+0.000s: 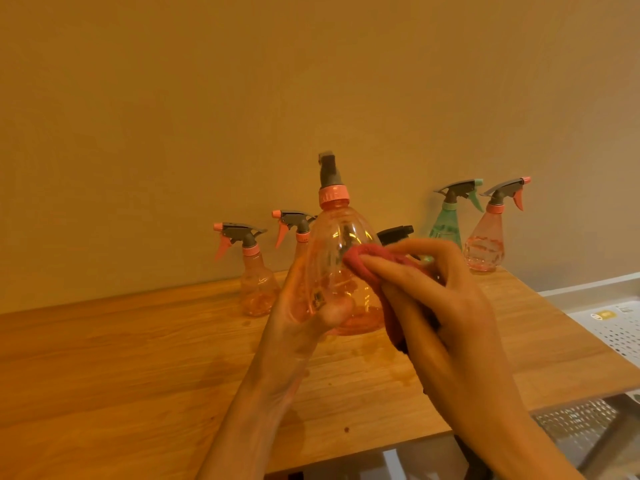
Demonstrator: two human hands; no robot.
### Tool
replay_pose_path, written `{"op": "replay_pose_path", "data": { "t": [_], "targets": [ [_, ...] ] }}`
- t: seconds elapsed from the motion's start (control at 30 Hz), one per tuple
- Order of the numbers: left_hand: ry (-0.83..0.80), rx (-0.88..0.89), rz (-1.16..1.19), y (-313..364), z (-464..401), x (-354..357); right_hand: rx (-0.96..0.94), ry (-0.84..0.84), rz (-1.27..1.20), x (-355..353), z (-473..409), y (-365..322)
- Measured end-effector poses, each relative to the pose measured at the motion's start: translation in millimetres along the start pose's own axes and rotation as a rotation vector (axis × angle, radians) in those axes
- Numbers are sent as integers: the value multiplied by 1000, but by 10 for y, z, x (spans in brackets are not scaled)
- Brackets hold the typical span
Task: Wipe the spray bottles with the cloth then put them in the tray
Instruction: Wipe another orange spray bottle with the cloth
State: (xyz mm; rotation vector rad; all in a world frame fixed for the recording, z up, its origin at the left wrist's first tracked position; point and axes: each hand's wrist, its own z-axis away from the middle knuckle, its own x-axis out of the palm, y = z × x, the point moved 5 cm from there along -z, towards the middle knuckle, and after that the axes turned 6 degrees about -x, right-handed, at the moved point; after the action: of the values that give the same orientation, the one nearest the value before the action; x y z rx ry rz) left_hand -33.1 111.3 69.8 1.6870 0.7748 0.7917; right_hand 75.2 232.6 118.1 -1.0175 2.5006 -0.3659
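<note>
**Pink bottle held up, cloth against its side**

Broadly, a smooth tan wall (311, 81) fills the upper half, meeting a wooden table (121, 368) with a fine grain and a straight front edge that runs off to the lower right. Its left half and near strip lie open; a few damp spots mark the wood by the hands. Past the table's right edge sits a white perforated tray (620, 327), flat, with rows of small round holes.

Above the table's middle, the left hand (304, 306) grips the base of a clear pink spray bottle (341, 258), bell-shaped, upright, with a ribbed pink collar and grey pump head. The right hand (446, 296) curls round a red, nubbly cloth (367, 261) and presses it against the bottle's right shoulder.

Along the wall stand other bottles: two pink ones (256, 285) at left, the second (298, 230) half hidden behind the held bottle; a black trigger head (394, 233) just visible; then a green bottle (446, 226) and a pink bottle (485, 244) side by side near the right corner.
</note>
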Motion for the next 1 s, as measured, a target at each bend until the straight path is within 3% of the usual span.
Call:
{"op": "replay_pose_path", "data": {
  "t": [0.3,0.67,1.0],
  "targets": [
    [-47,-11,-59,-39,46,-12,25,-89,69,13,-557,141],
    [21,-6,-18,-52,31,-44,-27,-94,113,89,101,-6],
    [-1,-21,-4,-33,23,-33,-21,-31,113,44,-218,103]
  ]
}}
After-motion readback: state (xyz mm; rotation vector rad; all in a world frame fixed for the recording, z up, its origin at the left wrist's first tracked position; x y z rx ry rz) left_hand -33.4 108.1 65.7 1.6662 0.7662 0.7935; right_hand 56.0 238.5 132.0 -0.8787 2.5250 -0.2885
